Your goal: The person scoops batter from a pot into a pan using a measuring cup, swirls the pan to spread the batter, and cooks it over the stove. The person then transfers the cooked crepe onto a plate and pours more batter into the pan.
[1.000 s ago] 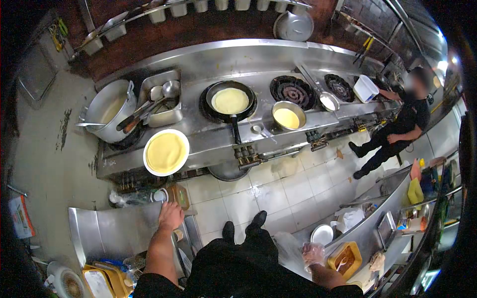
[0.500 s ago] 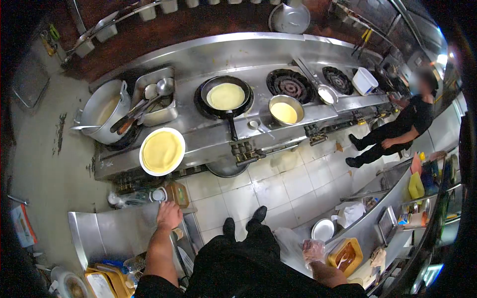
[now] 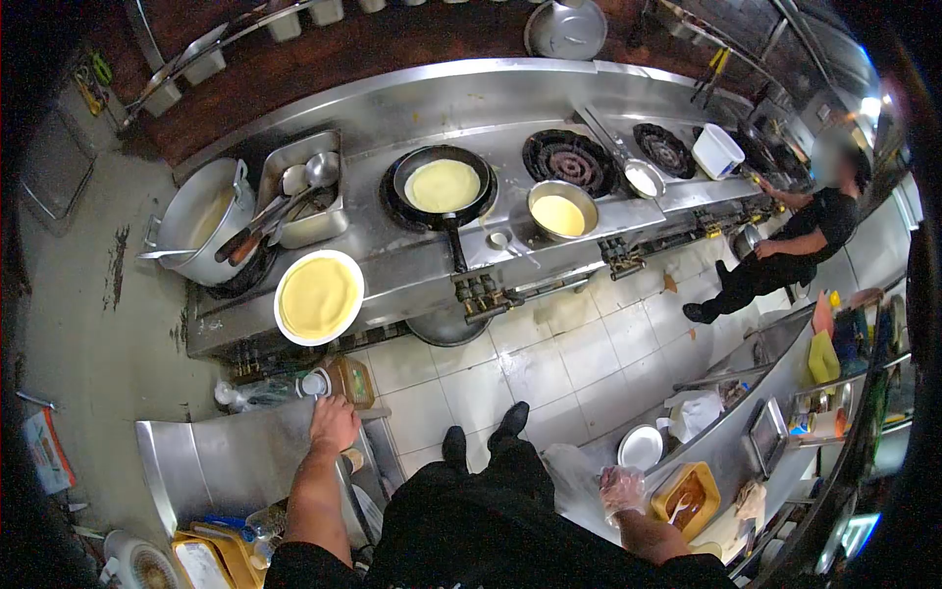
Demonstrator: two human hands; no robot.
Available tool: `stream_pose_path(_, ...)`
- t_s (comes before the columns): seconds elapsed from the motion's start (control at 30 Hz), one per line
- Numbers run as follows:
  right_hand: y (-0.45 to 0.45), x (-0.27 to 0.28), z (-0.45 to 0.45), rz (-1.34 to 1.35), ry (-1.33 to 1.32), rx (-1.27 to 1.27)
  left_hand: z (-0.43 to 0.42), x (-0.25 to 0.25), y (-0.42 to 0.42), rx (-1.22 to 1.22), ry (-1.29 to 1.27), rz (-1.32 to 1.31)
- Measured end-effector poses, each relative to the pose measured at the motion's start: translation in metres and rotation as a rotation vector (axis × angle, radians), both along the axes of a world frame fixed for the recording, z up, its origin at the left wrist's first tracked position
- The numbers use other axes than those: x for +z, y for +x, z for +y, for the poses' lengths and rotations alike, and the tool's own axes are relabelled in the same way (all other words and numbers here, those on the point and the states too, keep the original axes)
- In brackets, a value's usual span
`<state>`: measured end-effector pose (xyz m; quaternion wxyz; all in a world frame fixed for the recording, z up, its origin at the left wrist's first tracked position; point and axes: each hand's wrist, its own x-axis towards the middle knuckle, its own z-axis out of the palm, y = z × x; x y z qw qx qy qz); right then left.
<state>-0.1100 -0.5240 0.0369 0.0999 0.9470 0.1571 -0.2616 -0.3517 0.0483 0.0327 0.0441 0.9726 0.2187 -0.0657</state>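
Note:
My left hand point(image 3: 336, 424) lies on the corner of a steel counter point(image 3: 226, 456), fingers stretched over its edge and holding nothing. A clear plastic glove covers my right hand point(image 3: 623, 489), which is at the edge of the right-hand counter; its fingers are blurred under the plastic. Right beside it stands a yellow tub point(image 3: 708, 481) of brown sauce with a light-handled utensil in it. On the stove, a black frying pan point(image 3: 452, 228) contains a thin pale-yellow crepe point(image 3: 443, 186). A white plate point(image 3: 292, 332) at the stove's front edge carries a yellow crepe stack point(image 3: 318, 296).
A steel bowl of yellow batter point(image 3: 559, 215) and a small ladle point(image 3: 500, 240) sit right of the pan. Leftward are a large pot point(image 3: 167, 221) and a steel tray point(image 3: 334, 211) with ladles. A co-worker point(image 3: 800, 240) stands at the far right on the tiled floor.
My view has shifted slightly, while both my hands stay in about the same places. The co-worker has shifted their legs and reaches an arm toward the stove. Pan and plate look the same.

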Motion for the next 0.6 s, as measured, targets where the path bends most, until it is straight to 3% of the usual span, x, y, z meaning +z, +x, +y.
stream_pose_path(0.27, -0.003, -0.032, -0.024, 0.087, -0.010, -0.110, 0.000, -0.002, 0.000, 0.013, -0.009, 0.010)
stream_pose_path(0.43, -0.008, -0.077, -0.057, 0.015, -0.021, 0.002, 0.001, -0.006, -0.002, 0.008, 0.026, -0.013)
stream_pose_path(0.53, -0.007, -0.074, -0.053, -0.103, 0.036, 0.022, 0.000, 0.001, 0.001, 0.020, -0.017, 0.023)
stream_pose_path(0.6, 0.003, -0.024, -0.016, -0.026, 0.039, -0.003, 0.001, 0.001, 0.001, 0.028, -0.049, 0.042)
